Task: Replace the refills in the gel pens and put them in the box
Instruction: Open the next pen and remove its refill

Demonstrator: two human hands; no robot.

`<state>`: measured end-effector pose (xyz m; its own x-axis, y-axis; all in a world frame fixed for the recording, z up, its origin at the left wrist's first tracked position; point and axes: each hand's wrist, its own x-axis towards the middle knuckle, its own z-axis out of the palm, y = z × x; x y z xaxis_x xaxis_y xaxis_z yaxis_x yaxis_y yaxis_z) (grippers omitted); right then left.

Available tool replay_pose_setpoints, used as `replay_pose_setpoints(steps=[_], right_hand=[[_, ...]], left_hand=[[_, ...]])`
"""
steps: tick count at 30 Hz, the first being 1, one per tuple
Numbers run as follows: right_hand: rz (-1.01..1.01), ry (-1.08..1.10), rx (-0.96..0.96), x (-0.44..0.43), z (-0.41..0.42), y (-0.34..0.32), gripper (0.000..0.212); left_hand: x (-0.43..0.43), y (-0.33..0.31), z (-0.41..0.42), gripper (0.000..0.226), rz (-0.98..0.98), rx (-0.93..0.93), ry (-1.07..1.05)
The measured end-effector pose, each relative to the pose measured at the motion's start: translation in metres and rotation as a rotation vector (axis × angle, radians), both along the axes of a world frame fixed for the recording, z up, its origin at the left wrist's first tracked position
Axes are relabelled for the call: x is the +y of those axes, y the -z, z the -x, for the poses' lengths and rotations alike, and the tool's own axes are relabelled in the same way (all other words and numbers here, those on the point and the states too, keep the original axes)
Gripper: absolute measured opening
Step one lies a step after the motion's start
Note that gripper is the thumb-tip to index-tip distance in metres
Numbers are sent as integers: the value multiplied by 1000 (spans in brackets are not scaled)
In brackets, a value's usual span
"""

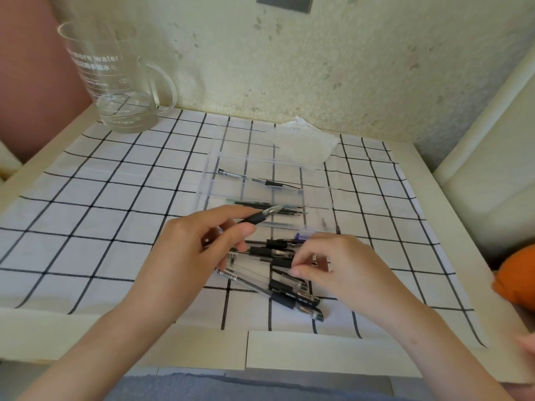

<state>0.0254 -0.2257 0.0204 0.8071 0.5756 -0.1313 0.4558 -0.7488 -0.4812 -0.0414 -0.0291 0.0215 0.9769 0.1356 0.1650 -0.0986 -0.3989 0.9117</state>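
The left hand (197, 256) grips a gel pen (254, 219) by its barrel, thumb and fingers curled round it, the tip pointing up and right over the near edge of the clear plastic box (231, 157). The right hand (341, 267) hovers with its fingers curled narrow over a loose pile of gel pens (286, 299) on the checked cloth (115, 227); whether it pinches one cannot be told. In the box, one finished pen (260, 180) lies alone in the middle compartment, and several refills (289, 211) lie in the nearer one. A glass jug (115, 82) stands at the far left corner.
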Motion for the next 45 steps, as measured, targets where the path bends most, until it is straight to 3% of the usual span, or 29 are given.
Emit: replay_pose_setpoints(steps=[11, 13, 17, 22, 28, 41, 45], right_hand=[[143, -177, -178, -1, 10, -1, 11], [73, -121, -138, -4, 9, -5, 7], [-280, 86, 102, -17, -1, -15, 7], [-442, 84, 215, -17, -8, -13, 21], [-656, 111, 293, -15, -10, -16, 19], [-698, 72, 287, -1, -4, -9, 15], [-743, 82, 277, 3, -4, -4, 16]], left_hand=[[-2, 6, -1, 18, -118, 33, 8], [-2, 6, -2, 17, -122, 31, 3], [-1, 7, -2, 17, -118, 26, 1], [-1, 7, -2, 21, -109, 21, 9], [-2, 10, -3, 26, -145, 15, -5], [-5, 17, -4, 17, -144, -12, 22], [-6, 20, -3, 24, -191, -64, 7]])
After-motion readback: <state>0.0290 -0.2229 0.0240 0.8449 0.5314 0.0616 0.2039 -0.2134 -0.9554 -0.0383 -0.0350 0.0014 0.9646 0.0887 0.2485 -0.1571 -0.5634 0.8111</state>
